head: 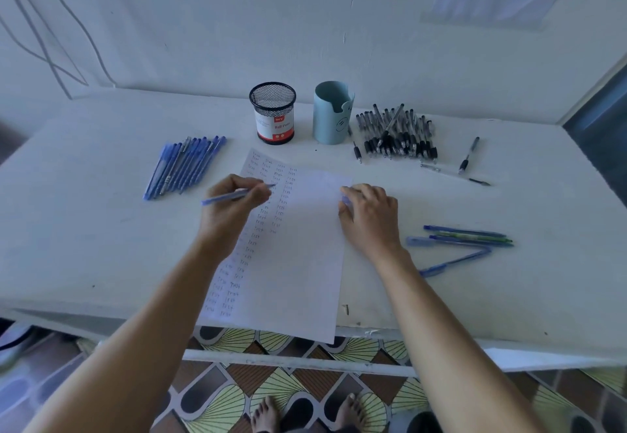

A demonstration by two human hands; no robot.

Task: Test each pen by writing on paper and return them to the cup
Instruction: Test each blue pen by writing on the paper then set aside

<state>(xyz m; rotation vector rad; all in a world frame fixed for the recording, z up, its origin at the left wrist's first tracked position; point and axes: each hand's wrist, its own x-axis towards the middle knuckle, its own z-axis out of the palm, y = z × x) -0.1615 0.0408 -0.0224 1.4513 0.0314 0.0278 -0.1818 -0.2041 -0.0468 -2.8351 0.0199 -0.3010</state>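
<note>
Head view: the left hand (234, 202) grips a blue pen (224, 197), tip on the paper (298, 263) among columns of written words. The right hand (371, 219) rests with bent fingers on the sheet's right edge, a small pale-blue piece (346, 200) at its fingertips, grip not determinable. A black mesh cup (273, 113) and a light-blue cup (330, 117) stand upright side by side beyond the paper, between a row of blue pens (183, 168) at left and a pile of black pens (397, 134) at right.

the paper (298, 246) lies on the table (84, 229), overhanging its near edge. behind the paper stand the mesh cup (272, 113) and, further right, the solid cup (332, 113). left of the paper lies a row of pens (183, 166); behind it to the right, a pen heap (397, 134); right of it, loose pens (464, 239).
</note>
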